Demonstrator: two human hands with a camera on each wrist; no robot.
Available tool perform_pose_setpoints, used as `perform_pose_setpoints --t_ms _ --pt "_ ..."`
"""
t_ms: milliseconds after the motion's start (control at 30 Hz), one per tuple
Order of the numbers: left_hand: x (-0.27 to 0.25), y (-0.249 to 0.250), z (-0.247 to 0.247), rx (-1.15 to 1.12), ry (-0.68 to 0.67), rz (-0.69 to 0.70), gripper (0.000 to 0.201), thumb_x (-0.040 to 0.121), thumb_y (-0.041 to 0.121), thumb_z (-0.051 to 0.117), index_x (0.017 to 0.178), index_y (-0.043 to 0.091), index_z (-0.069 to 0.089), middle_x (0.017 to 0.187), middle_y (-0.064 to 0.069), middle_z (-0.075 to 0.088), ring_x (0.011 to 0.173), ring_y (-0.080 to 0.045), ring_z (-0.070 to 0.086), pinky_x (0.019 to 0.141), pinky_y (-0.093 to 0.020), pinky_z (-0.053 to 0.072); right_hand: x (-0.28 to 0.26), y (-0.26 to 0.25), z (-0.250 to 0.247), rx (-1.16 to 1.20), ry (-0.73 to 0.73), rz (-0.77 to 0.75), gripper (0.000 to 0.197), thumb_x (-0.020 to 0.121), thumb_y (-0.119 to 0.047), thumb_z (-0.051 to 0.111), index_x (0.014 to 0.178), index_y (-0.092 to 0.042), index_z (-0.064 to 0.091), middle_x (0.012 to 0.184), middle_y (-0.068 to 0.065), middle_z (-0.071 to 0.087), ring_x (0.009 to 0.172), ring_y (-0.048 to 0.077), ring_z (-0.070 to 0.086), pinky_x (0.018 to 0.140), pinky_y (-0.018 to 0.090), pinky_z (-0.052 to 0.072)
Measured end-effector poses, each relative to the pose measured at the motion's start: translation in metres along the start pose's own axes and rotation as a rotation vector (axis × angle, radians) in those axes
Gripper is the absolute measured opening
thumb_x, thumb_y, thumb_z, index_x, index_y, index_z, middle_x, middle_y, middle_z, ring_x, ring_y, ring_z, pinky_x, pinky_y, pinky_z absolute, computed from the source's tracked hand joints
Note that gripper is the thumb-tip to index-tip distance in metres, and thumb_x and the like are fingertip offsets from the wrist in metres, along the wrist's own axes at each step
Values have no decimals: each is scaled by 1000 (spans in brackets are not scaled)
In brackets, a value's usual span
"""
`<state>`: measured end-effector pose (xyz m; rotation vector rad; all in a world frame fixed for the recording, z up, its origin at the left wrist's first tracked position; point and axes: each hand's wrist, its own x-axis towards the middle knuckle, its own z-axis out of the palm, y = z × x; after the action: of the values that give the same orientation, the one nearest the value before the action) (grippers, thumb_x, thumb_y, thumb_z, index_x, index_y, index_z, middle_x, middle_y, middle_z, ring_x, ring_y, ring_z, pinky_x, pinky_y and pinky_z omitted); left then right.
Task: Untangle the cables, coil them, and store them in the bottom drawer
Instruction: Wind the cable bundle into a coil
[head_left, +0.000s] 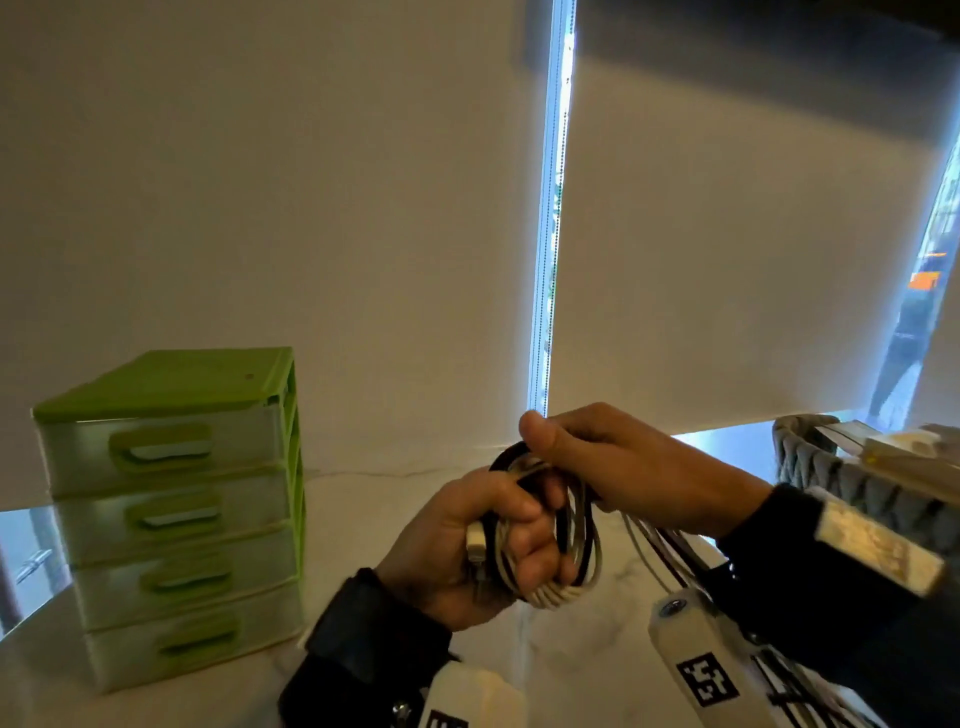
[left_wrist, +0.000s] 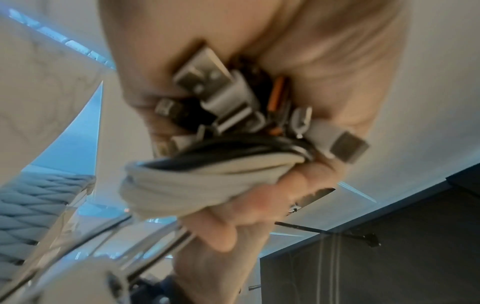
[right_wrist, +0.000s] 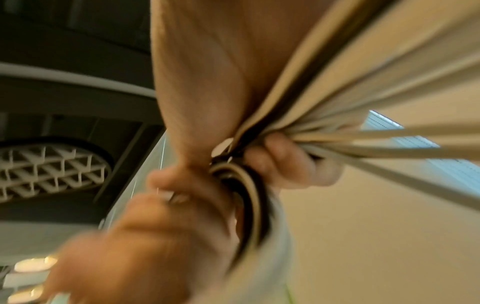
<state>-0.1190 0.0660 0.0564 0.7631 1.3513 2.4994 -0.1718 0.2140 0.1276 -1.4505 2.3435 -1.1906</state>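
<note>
Coiling step: cable bundle (head_left: 550, 525) up over the table (head_left: 597, 654), clenched in left hand (head_left: 467, 551), top loops and loose strands pinched by right hand (head_left: 623, 467). Next, probably: finishing wraps, then opening closed bottom drawer (head_left: 192, 642).

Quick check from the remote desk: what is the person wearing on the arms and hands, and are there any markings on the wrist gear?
Both hands, left and right, are bare: no gloves. Dark sleeves reach the wrists. Each wrist carries a whitish camera mount bearing a black-and-white square code marker; the left one's marker is cut off by the picture's edge.
</note>
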Motion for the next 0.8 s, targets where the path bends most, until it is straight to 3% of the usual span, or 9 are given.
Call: perform_pose_setpoints --t_ms 67,200,367,433,567,633,700,733,800 --pt "1 -2 1 -14 26 -7 18 63 16 74 77 7 67 48 1 54 43 -13 55 66 -30 54 -1 0 7 28 80 51 59 84 -64 35 45 -24 51 45 -12 50 45 0 46 51 7 37" --pt "-1 -1 3 -18 5 19 11 68 14 71 76 9 66 50 1 56 47 -14 59 74 -31 55 3 -4 16 8 198 46 69 88 -65 32 44 -16 52 43 -4 53 44 5 48 54 13 42" --pt "-6 -3 2 3 -22 11 10 69 17 70 74 9 68 52 1 60 54 -14 63 84 -31 52 11 2 25 -65 314 1 81 88 -65 34 50 5 46 49 22 45 45 17 40 59 33 44" --pt "-7 -4 0 -19 -54 11 11 74 15 65 81 8 69 55 2 62 56 -14 64 87 -31 51 13 1 28 -33 315 12 74 90 -63 35 46 -4 42 44 11 39 46 16 39 55 29 41" --pt "-4 -2 0 -170 -50 46 37 84 5 46 116 -7 60 68 -7 66 66 -20 66 98 -37 46 19 2 23 88 241 18 70 94 -62 26 43 -15 35 41 -2 37 45 12 38 54 19 39" --pt "-4 0 -2 -245 -5 68 46 85 3 41 128 -11 51 82 -16 68 71 -25 67 102 -42 43 19 8 21 172 214 23 69 99 -56 26 50 -9 42 48 1 42 50 12 42 58 19 40" --pt "-4 4 -7 -272 52 96 51 87 5 38 136 -8 44 120 -26 62 90 -30 68 107 -43 39 12 15 24 256 240 57 53 104 -41 32 70 -9 57 59 1 51 57 13 48 61 25 43" --pt "-5 7 -9 -262 89 119 52 88 6 37 139 -5 42 136 -26 51 108 -35 64 110 -44 36 7 19 26 271 236 80 46 105 -36 31 77 -13 60 60 -1 54 54 14 48 56 27 42" --pt "-4 12 -9 -261 122 175 53 86 7 43 139 -1 46 147 -22 39 131 -38 45 110 -44 36 -5 29 31 226 180 128 42 102 -44 28 82 -19 57 54 -4 56 43 14 42 43 23 37"
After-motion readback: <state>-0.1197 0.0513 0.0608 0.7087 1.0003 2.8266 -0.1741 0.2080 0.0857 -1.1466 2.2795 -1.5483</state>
